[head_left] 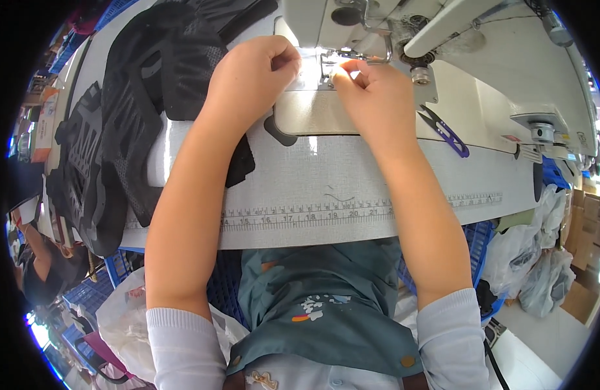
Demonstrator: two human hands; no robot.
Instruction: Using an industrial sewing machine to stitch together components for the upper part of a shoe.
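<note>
My left hand (257, 75) is closed in a pinch just left of the needle area of a white sewing machine (492, 58). Whatever its fingertips hold, if anything, is too small to make out. My right hand (381, 97) is also closed, thumb and forefinger pressed together beside the presser foot (327, 68). Its grip hides anything fine between the fingers. Bright light falls on the metal needle plate (307, 79) between both hands. Black fabric pieces (134, 107), some with mesh patterns, lie heaped left of my left forearm.
Purple-handled thread snips (446, 132) rest on the machine bed right of my right hand. A ruler strip (306, 216) runs along the table's front edge, with a loose dark thread (339, 196) behind it. Plastic bags (531, 260) and blue crates (479, 250) stand below right. Another person's arm (38, 250) shows far left.
</note>
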